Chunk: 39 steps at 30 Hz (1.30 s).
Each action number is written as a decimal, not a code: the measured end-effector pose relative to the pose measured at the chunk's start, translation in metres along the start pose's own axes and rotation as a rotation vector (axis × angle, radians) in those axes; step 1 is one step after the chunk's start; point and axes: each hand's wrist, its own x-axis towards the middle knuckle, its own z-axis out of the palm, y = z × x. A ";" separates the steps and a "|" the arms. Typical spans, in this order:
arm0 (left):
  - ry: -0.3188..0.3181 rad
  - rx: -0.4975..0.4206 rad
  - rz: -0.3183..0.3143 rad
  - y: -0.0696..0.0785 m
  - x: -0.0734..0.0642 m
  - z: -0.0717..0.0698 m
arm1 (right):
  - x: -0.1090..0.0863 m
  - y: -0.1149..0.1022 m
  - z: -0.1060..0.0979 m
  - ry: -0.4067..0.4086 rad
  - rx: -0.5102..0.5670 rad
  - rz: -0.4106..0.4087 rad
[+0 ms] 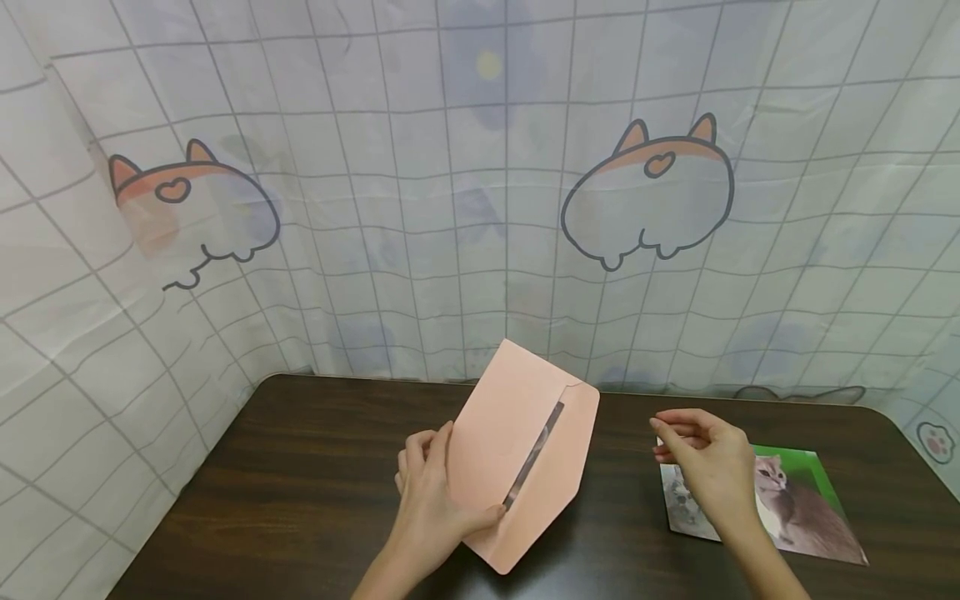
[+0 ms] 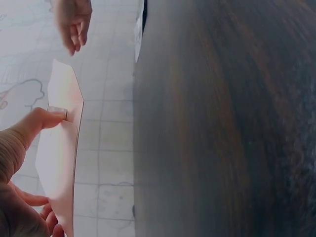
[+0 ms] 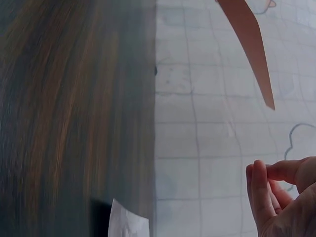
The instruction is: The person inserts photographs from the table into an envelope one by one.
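In the head view, my left hand (image 1: 438, 508) grips a pink envelope (image 1: 491, 425) by its lower left side, thumb across the front and fingers behind. The envelope is tilted and raised above the table. A dark strip of a picture (image 1: 534, 457) shows along the slit beside its flap. The left wrist view has my left thumb (image 2: 47, 117) pressing near that slit. To the right of the envelope, apart from it, is my right hand (image 1: 708, 458), thumb and fingertips close together with nothing visible between them. Below it lies a cat picture (image 1: 806, 508) with a green corner, partly hidden by the hand.
The dark wooden table (image 1: 300, 475) extends to both sides of the hands. Behind it hangs a white curtain (image 1: 420, 217) with grid lines and cartoon animals, reaching down to the table's back edge.
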 end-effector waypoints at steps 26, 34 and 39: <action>0.021 0.049 -0.006 -0.009 0.001 -0.001 | 0.017 0.031 -0.025 -0.001 -0.192 -0.027; 0.030 0.040 -0.030 -0.011 0.001 -0.002 | 0.021 0.040 -0.032 0.013 -0.238 -0.036; 0.025 0.034 -0.050 -0.011 0.001 -0.002 | 0.023 0.044 -0.035 0.008 -0.254 -0.017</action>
